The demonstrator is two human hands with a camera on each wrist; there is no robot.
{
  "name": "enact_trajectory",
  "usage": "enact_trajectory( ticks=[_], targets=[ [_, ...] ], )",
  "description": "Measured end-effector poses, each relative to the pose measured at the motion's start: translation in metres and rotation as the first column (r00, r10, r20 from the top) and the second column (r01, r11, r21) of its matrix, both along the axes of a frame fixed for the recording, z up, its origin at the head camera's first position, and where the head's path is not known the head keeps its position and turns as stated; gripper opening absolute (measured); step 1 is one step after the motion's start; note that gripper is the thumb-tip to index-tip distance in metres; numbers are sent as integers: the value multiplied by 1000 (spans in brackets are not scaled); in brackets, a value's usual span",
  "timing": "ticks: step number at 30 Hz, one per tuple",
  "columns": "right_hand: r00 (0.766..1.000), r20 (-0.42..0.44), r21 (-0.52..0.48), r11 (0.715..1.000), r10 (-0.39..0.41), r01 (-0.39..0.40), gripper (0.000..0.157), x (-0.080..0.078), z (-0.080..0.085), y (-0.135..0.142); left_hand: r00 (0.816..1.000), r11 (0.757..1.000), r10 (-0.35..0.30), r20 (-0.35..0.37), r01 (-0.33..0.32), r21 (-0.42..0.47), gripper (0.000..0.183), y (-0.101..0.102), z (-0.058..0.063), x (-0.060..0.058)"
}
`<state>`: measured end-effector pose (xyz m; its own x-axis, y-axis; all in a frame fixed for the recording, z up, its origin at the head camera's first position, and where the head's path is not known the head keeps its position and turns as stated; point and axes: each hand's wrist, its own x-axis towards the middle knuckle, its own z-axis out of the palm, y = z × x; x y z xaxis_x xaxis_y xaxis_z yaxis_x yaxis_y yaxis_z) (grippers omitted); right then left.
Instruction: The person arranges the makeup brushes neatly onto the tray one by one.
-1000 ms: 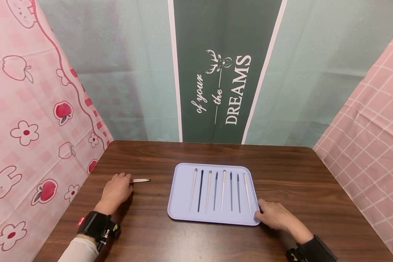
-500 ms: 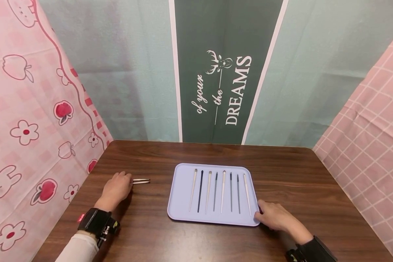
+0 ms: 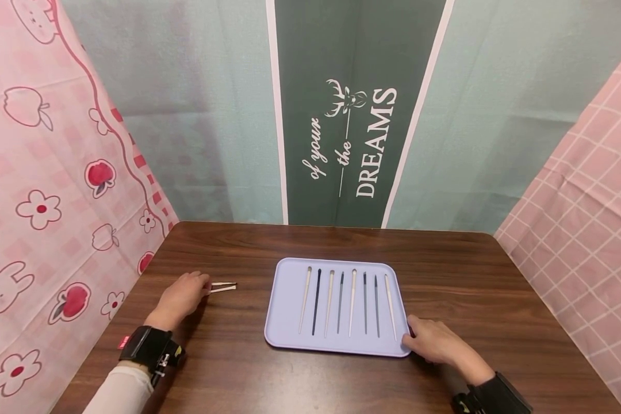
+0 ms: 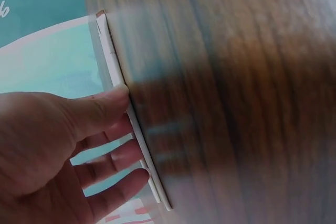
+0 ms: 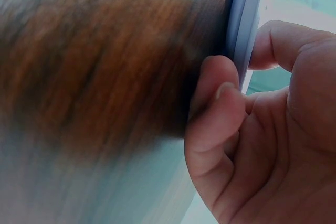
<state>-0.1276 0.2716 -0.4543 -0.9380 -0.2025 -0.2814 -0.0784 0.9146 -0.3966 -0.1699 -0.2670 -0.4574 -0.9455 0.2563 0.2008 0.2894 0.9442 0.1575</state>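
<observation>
My left hand (image 3: 183, 296) is low over the left part of the table. It pinches two thin pale makeup brushes (image 3: 223, 289) between thumb and fingers, and their ends stick out to the right, slightly fanned apart. In the left wrist view the thumb presses on the pale brush handles (image 4: 114, 64), one of which ends in a brown tip. At its front right corner, a lilac tray (image 3: 287, 310) is gripped by my right hand (image 3: 437, 342). The right wrist view has the thumb over the tray rim (image 5: 244, 30) and the fingers curled at its underside.
Several makeup brushes (image 3: 353, 302), pale and dark, lie side by side in the tray, heads toward the back. The brown wooden table (image 3: 227, 368) ends at a green curtain (image 3: 227, 144) behind. Pink cloths (image 3: 585, 230) hang on both sides.
The two brushes in my left hand have spread from close together into a narrow fan. That hand has shifted and turned a little. My right hand and the tray stay in place.
</observation>
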Motion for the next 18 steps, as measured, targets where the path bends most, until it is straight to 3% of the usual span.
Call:
enact_trajectory(
  ticks=[11,18],
  targets=[
    [1000,9,6,1000,4,-4,18,-1,0,1,994,998,-62,-93,59,-37,22,6,-3,1],
    [1000,-12,1,1000,23,-23,19,-1,0,1,993,998,-44,-106,39,-45,19,16,1,3]
  ],
)
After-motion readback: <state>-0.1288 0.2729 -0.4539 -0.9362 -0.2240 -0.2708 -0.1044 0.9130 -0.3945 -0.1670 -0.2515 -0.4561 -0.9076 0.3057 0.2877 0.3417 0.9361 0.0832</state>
